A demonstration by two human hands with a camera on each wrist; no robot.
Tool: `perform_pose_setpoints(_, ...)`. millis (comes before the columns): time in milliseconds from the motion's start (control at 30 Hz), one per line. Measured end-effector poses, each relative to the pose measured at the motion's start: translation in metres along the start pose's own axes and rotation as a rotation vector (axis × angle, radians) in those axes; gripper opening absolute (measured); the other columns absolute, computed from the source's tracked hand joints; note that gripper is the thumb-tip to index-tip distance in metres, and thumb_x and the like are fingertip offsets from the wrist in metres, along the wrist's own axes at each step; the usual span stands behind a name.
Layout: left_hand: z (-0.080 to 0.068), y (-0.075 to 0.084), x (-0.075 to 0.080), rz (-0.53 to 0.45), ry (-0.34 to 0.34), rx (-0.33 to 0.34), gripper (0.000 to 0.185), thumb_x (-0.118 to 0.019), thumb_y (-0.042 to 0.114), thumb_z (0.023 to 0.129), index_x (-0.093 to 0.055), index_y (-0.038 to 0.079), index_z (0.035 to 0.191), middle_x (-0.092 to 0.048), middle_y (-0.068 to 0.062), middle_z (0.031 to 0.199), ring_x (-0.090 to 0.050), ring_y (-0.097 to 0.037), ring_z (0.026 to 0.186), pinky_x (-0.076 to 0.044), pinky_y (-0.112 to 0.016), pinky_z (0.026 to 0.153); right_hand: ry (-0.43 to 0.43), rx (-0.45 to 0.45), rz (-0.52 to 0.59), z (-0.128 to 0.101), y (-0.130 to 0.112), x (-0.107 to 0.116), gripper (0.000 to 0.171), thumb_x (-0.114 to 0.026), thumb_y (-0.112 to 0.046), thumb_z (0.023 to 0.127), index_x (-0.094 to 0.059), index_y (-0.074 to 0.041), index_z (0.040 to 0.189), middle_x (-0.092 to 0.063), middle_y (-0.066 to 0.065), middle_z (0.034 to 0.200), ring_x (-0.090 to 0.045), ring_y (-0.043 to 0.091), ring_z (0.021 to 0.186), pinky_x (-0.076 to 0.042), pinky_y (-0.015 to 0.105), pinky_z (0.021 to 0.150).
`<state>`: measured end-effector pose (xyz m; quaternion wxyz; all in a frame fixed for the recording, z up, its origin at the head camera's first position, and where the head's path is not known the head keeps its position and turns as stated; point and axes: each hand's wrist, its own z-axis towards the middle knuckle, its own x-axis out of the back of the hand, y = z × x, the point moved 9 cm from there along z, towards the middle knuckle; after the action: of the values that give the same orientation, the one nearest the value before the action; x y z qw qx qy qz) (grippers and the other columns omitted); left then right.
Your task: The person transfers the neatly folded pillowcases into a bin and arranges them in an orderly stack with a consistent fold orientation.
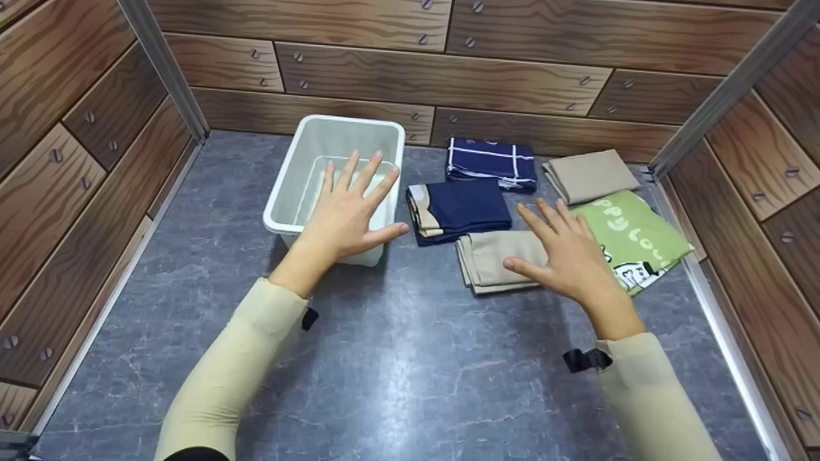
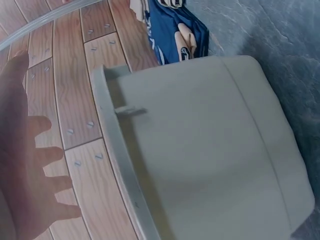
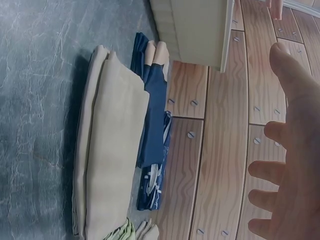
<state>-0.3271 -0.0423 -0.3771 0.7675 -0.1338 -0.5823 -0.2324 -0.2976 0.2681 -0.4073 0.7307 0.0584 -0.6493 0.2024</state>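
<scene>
My left hand [image 1: 349,211] hovers with fingers spread above the near rim of an empty white plastic bin [image 1: 291,186]; the left wrist view shows the bin's outer wall [image 2: 210,150] and my open palm [image 2: 25,175] beside it. My right hand [image 1: 564,246] is spread flat over the right part of a folded beige cloth [image 1: 493,256], holding nothing. The right wrist view shows that beige cloth [image 3: 110,150] lying flat, a navy folded cloth [image 3: 155,115] behind it and my open fingers [image 3: 285,185].
On the grey stone-patterned floor [image 1: 397,358] lie a navy garment with beige trim [image 1: 461,208], a navy cloth with white lines [image 1: 490,163], another beige fold [image 1: 589,173] and a green printed shirt [image 1: 634,237]. Wood-pattern walls [image 1: 83,160] enclose three sides.
</scene>
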Motion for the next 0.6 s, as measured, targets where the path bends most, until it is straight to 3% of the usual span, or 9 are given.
perform_pose_setpoints(267,0.010,0.025,0.000,-0.019,0.007,-0.028,0.092,-0.035,0.082,0.088,-0.015,0.029,0.161,-0.010,-0.006,0.168,-0.007,-0.040,0.153,-0.003,-0.065,0.119,0.008,0.002,0.014,0.002,0.005,0.002,0.093,-0.062,-0.072,0.083,-0.024,-0.033,0.159,-0.023,0.017,0.163,-0.012,0.044,0.151,-0.008,0.066,0.119)
perform_pose_setpoints(600,0.031,0.074,-0.009,-0.053,0.029,-0.143,0.089,-0.033,0.080,0.090,-0.019,0.028,0.160,-0.016,-0.006,0.167,-0.010,-0.036,0.153,-0.008,-0.060,0.121,0.007,-0.005,0.033,0.002,0.019,0.004,0.092,-0.061,-0.070,0.085,-0.025,-0.030,0.159,-0.022,0.018,0.163,-0.012,0.046,0.150,-0.007,0.067,0.118)
